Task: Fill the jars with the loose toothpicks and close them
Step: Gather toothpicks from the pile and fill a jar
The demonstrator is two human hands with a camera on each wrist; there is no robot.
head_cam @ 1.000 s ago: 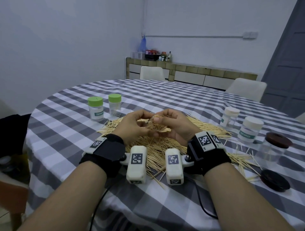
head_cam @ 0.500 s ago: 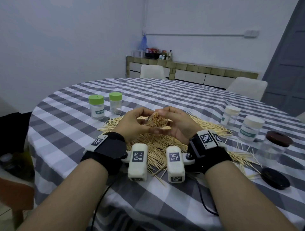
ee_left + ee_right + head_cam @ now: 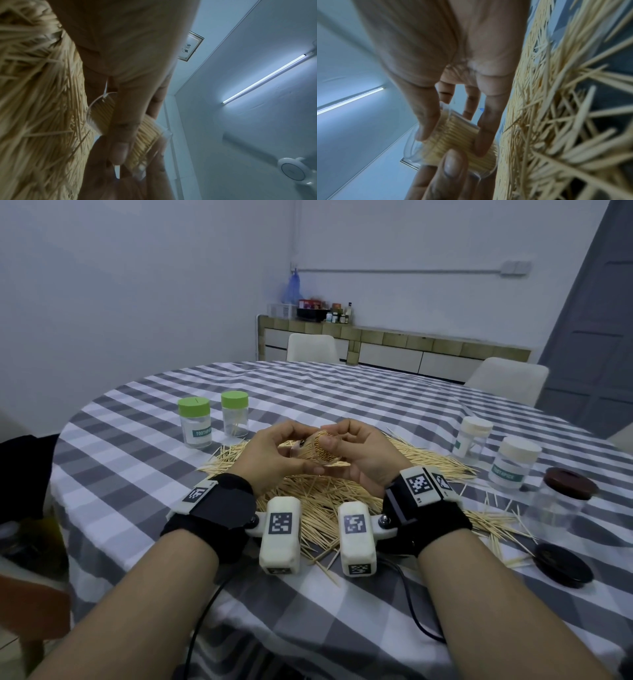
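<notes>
Your left hand [image 3: 270,455] and right hand [image 3: 359,453] together grip 1 clear plastic toothpick-packed jar [image 3: 317,451], tilted, above the loose wooden toothpick pile [image 3: 329,498].

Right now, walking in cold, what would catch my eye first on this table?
Probably the big heap of loose toothpicks spread over the checked tablecloth in front of the person. Just above it, the left hand and the right hand together hold a small clear jar packed with toothpicks, tipped on its side. Two green-lidded jars stand to the left, and a loose dark lid lies at the right.
</notes>
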